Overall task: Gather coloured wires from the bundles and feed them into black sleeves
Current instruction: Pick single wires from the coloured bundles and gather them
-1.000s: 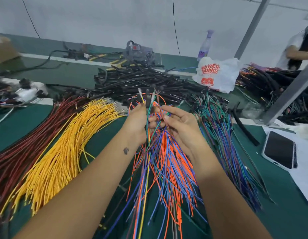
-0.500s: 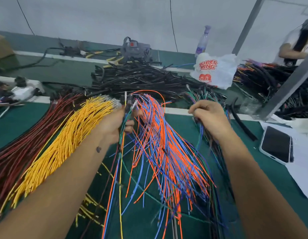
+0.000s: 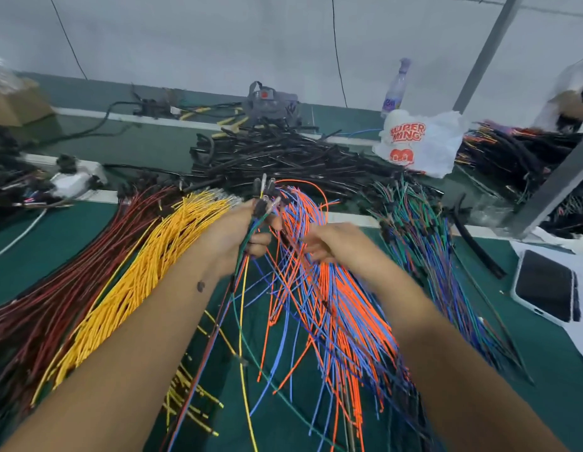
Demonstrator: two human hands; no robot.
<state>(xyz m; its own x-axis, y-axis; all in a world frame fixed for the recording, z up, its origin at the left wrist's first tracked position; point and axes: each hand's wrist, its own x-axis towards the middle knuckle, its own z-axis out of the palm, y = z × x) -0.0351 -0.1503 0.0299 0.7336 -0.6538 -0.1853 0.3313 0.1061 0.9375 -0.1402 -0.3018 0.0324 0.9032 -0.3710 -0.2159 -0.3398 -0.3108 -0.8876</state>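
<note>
My right hand (image 3: 329,241) has swung back in from the green-and-blue bundle (image 3: 424,243) at the right, where it was half a second ago, and now sits over the orange-and-blue bundle (image 3: 335,308) in the middle; it is blurred, so I cannot tell whether the fingers hold anything. My left hand (image 3: 238,233) stays clenched around a small bunch of picked wires (image 3: 247,256), their ends sticking up above the fist, their tails trailing down across the green table (image 3: 39,243). A grey wall stands behind, and a metal post (image 3: 489,50) rises at the right. A phone (image 3: 544,285) lies face up at the right edge, a white plastic bag (image 3: 420,141) farther back. The black sleeves (image 3: 283,158) are heaped behind the hands; yellow wires (image 3: 133,282) and dark red wires (image 3: 55,295) fan out at the left.
</note>
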